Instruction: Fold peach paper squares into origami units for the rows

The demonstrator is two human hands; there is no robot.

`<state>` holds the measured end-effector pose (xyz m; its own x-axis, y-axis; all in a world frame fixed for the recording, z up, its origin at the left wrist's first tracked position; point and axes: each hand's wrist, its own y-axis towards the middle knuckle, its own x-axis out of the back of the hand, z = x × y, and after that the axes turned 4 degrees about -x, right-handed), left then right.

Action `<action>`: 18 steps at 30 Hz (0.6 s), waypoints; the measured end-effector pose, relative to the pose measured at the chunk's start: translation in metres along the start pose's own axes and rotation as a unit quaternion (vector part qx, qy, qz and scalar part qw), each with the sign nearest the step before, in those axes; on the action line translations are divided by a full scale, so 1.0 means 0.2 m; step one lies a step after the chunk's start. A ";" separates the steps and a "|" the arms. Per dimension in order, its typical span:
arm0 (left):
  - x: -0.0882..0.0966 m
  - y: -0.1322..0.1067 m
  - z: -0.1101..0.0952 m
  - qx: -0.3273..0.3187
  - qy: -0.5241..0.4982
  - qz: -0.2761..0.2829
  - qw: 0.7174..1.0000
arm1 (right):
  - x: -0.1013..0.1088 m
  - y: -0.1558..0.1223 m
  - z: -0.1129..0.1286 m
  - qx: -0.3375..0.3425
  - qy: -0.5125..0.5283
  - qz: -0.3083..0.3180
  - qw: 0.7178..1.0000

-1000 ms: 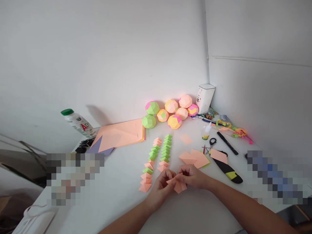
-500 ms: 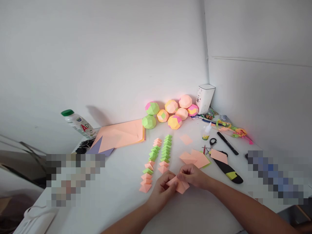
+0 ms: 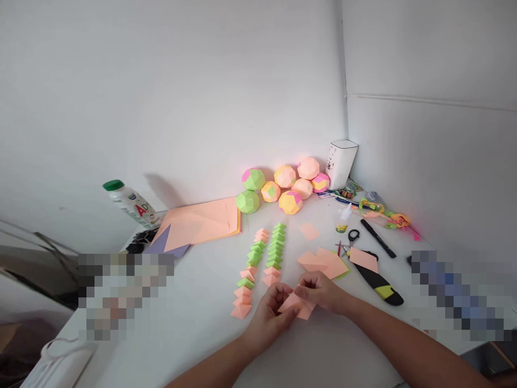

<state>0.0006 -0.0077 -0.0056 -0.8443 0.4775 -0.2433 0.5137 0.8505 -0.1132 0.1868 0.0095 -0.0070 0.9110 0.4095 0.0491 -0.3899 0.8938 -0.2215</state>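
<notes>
Both hands pinch one small peach paper piece (image 3: 299, 306) just above the white table (image 3: 194, 302). My left hand (image 3: 270, 315) curls its fingers round the piece's left side. My right hand (image 3: 321, 293) grips the right side with thumb and fingers closed. Just left of the hands run two rows of small folded paper units (image 3: 262, 264), green and peach. Loose peach paper squares (image 3: 323, 262) lie right behind my right hand.
Several coloured paper balls (image 3: 283, 188) sit in the far corner by a white box (image 3: 340, 161). A peach sheet stack (image 3: 202, 221) and a bottle (image 3: 129, 202) lie at left. Scissors (image 3: 352, 237), a glue bottle (image 3: 343, 218), a black marker (image 3: 377, 237) and a black-yellow cutter (image 3: 379, 285) lie at right.
The hands have shifted slightly and turned the peach piece between their fingers. Everything else on the table stays where it was.
</notes>
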 end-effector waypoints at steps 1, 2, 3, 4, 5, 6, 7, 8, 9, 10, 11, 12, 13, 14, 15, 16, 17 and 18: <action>0.00 0.00 0.00 0.004 0.003 -0.002 1.000 | 0.00 0.00 0.00 0.006 0.005 -0.004 1.000; 0.00 0.00 -0.01 0.006 0.010 -0.004 1.000 | 0.00 0.00 0.00 0.012 0.010 -0.009 1.000; 0.00 0.00 -0.01 0.006 0.021 -0.005 1.000 | -0.01 0.00 0.01 0.020 0.015 -0.015 1.000; 0.00 0.00 -0.01 0.005 0.033 -0.007 0.999 | -0.01 0.00 0.01 0.026 0.018 -0.022 0.999; 0.00 0.00 -0.02 0.004 0.042 -0.010 0.999 | -0.01 0.00 0.02 0.031 0.019 -0.027 0.999; 0.00 0.00 -0.02 0.001 0.046 -0.016 0.999 | -0.01 0.00 0.02 0.033 0.020 -0.028 0.999; -0.01 0.00 -0.01 -0.004 0.042 -0.024 0.999 | -0.01 0.00 0.02 0.033 0.019 -0.027 0.999; -0.01 0.00 -0.01 -0.009 0.033 -0.033 0.999 | -0.01 0.00 0.02 0.031 0.017 -0.022 0.999; -0.01 0.00 -0.01 -0.015 0.023 -0.040 0.999 | -0.01 0.00 0.02 0.028 0.012 -0.016 0.999; -0.01 0.00 0.00 -0.020 0.013 -0.045 0.999 | -0.01 0.00 0.02 0.024 0.007 -0.010 1.000; -0.01 0.00 0.01 -0.026 0.006 -0.049 0.998 | -0.01 0.00 0.02 0.020 0.001 -0.004 1.000; 0.00 0.00 0.01 -0.029 0.001 -0.050 0.998 | -0.01 0.00 0.02 0.016 -0.005 -0.001 1.000; 0.00 0.00 0.02 -0.032 -0.002 -0.050 0.998 | -0.01 0.00 0.01 0.014 -0.010 0.001 1.000; 0.00 0.00 0.02 -0.033 -0.004 -0.051 0.998 | -0.01 0.00 0.01 0.012 -0.015 0.000 1.000; 0.00 0.00 0.02 -0.031 -0.005 -0.051 0.998 | 0.00 0.00 0.01 0.011 -0.018 -0.002 1.000; 0.00 0.01 0.01 -0.028 -0.006 -0.048 0.998 | 0.00 0.00 0.00 0.012 -0.020 -0.005 1.000; 0.00 0.01 0.01 -0.025 -0.005 -0.043 0.999 | 0.00 0.00 0.00 0.012 -0.021 -0.011 1.000; 0.00 0.01 0.01 -0.022 -0.004 -0.036 0.999 | 0.00 0.00 0.00 0.013 -0.020 -0.016 1.000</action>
<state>0.0015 -0.0067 -0.0074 -0.8770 0.4138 -0.2441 0.4451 0.8910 -0.0889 0.1859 0.0092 -0.0061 0.9174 0.3864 0.0953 -0.3636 0.9111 -0.1940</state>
